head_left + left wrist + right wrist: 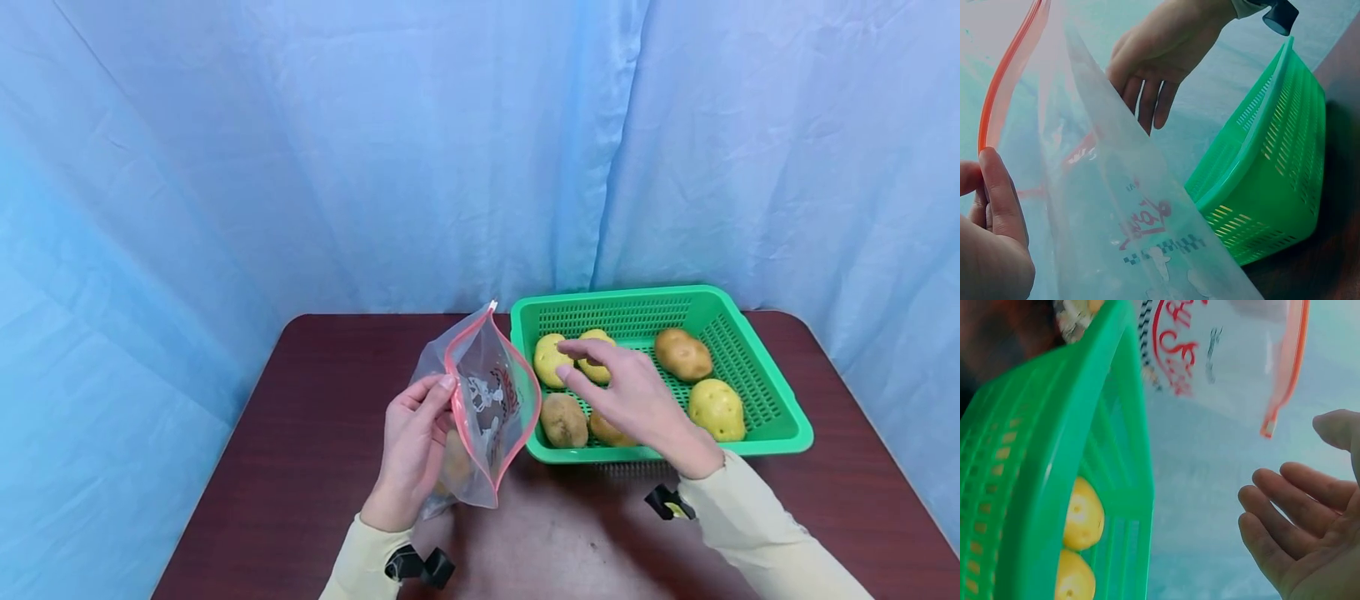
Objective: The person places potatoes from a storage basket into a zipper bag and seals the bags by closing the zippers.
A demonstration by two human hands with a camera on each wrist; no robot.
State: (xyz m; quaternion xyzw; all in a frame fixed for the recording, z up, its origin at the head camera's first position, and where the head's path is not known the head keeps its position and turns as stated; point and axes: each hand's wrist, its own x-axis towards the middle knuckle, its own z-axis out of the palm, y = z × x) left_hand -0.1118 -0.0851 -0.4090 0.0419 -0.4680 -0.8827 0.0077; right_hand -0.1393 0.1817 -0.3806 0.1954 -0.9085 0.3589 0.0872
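My left hand (414, 442) pinches the red-edged rim of a clear zip bag (498, 408), whose mouth gapes toward the right; something brownish shows through its lower part. In the left wrist view the thumb and fingers of that hand (997, 231) hold the orange-red strip of the bag (1116, 206). My right hand (637, 396) is over the green basket (772, 375), fingers spread and holding nothing. Below and around it in the basket lie yellow potatoes (716, 410) and brown ones (564, 421). The right wrist view shows the right palm (1316, 537) empty, fingers loosely bent.
The basket stands at the right rear of a dark red-brown table (315, 417), close to the bag's right side. Light blue curtains (450, 150) hang behind and at both sides of the table.
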